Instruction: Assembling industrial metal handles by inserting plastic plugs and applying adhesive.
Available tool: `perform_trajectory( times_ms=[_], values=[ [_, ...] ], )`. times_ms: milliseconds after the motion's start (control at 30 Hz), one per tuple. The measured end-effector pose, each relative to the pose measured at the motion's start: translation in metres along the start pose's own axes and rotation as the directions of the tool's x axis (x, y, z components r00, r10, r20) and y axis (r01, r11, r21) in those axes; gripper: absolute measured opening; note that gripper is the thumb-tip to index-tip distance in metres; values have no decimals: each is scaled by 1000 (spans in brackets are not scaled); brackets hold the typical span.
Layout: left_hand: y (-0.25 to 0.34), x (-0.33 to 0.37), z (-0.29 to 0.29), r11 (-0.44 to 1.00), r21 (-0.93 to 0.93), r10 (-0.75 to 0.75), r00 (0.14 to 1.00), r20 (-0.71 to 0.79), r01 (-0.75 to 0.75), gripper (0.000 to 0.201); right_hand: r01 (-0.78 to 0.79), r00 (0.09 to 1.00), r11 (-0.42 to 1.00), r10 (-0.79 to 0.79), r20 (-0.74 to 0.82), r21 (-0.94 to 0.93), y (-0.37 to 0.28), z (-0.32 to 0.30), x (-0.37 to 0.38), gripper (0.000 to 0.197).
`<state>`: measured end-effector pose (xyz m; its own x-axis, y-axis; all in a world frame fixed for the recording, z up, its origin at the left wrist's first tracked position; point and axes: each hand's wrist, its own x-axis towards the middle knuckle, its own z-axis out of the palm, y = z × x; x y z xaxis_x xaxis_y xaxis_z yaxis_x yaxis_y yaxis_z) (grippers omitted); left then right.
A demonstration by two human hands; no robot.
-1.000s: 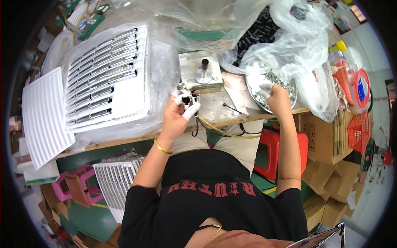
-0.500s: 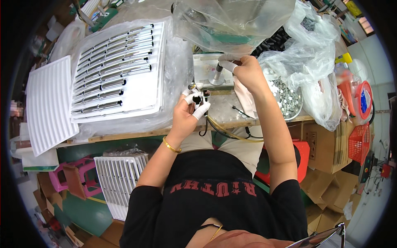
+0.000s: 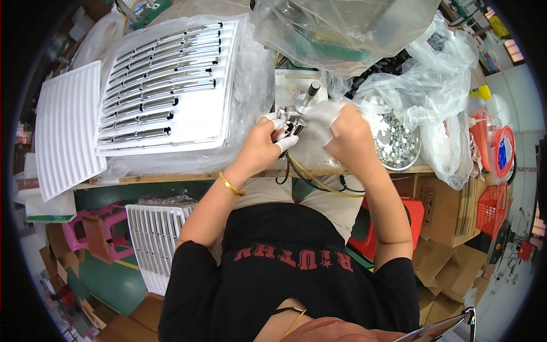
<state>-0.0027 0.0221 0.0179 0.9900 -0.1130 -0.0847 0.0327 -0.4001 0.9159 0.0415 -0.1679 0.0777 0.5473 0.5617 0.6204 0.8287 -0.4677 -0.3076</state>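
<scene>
My left hand (image 3: 263, 142), with white finger covers on its fingertips, is closed around several shiny chrome tubes (image 3: 298, 129) above the table edge. The open ends of these tubes look dark. Just to the right is my right hand (image 3: 347, 135), its covered fingers smeared by motion, so I cannot tell what they hold. Beyond both hands stands an upright post with a black top (image 3: 311, 93) on a round metal base.
At left, a white ridged tray (image 3: 196, 122) bears rows of chrome tubes; an empty-looking white tray (image 3: 67, 128) leans beside it. A bowl of small silvery pieces (image 3: 396, 139) stands at right near plastic bags (image 3: 441, 108). A grey plastic cover (image 3: 342, 28) hangs ahead. Hoses (image 3: 310, 179) dangle at the edge.
My right hand has come away from the black-topped post, down towards my left hand. My left hand has shifted slightly right, still holding the chrome tubes.
</scene>
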Motion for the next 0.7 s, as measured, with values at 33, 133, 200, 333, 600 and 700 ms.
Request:
perform_trajectory(
  times_ms=[33,133,200,333,600,700],
  values=[
    [1,1,1,1000,1,0,1000,3,0,22,193,979,981,-191,74,-22,-8,3,-5,24],
    [17,5,-1,996,-4,90,989,121,-90,23,324,934,932,-288,213,-160,-28,6,-9,15],
    [16,10,-3,991,77,90,979,182,-105,21,351,853,926,-254,455,-142,-26,3,-12,19],
    [20,7,-10,869,453,102,968,228,-199,20,269,879,944,-160,449,-191,-4,-8,-32,27],
    [14,23,-3,964,-245,-76,990,122,104,26,-268,742,637,615,-267,722,34,22,-18,26],
    [8,17,5,900,-433,-18,995,93,56,25,-392,798,815,532,-283,426,36,38,-9,19]
  ],
)
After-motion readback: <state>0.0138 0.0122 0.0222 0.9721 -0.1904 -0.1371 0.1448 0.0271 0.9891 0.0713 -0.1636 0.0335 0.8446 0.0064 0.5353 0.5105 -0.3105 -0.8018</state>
